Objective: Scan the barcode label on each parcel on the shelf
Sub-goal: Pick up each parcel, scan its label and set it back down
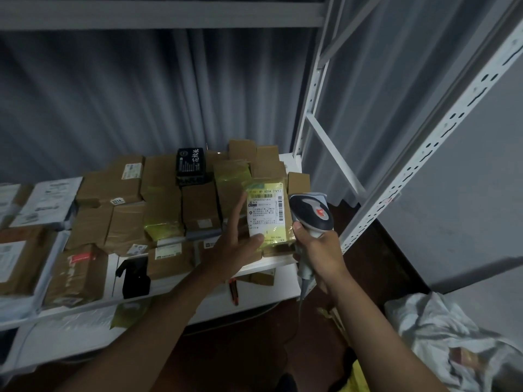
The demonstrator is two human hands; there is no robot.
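My left hand (pixel 236 244) holds a small parcel (pixel 268 213) wrapped in yellow tape, tilted up so its white barcode label faces me; the thumb lies on the label's lower edge and the fingers are behind the box. My right hand (pixel 317 250) grips the handle of a grey-and-white barcode scanner (pixel 311 213) with a red button, its head right beside the parcel's right edge. Both are above the right end of the white shelf (pixel 271 264), which carries several brown cardboard parcels (pixel 113 188).
A black box (pixel 191 166) sits among the parcels at the back. A black object (pixel 135 275) lies near the shelf's front edge. White perforated shelf uprights (pixel 424 154) stand at right. Grey curtains hang behind. A white bag (pixel 441 329) lies on the floor at lower right.
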